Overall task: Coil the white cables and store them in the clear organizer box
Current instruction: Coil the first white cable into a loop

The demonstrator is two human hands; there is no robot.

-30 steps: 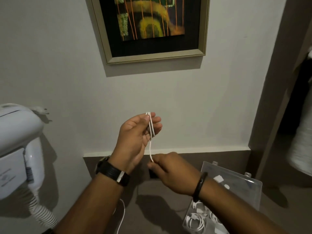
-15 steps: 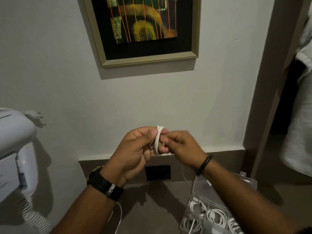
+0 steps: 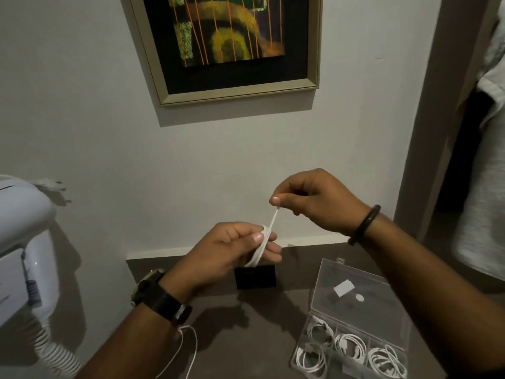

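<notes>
My left hand [image 3: 235, 250] pinches a bundle of folded white cable [image 3: 261, 248] between thumb and fingers, held in the air in front of the wall. My right hand [image 3: 308, 198] is above and to the right, pinching the cable's free end, which runs taut down to the bundle. The clear organizer box [image 3: 355, 294] stands open at the lower right on the brown counter, lid tilted back. Several coiled white cables [image 3: 349, 348] lie in its compartments. Another loose white cable [image 3: 191, 348] trails on the counter under my left forearm.
A white wall-mounted hair dryer [image 3: 21, 242] with a coiled hose hangs at the left. A framed picture [image 3: 226, 47] is on the wall above. A black socket plate [image 3: 255, 277] sits at the counter's back. Pale cloth [image 3: 483, 160] hangs at the right edge.
My right hand has pulled up and to the right away from the left hand, drawing the cable's end taut. The left hand keeps the bundle and has dropped slightly.
</notes>
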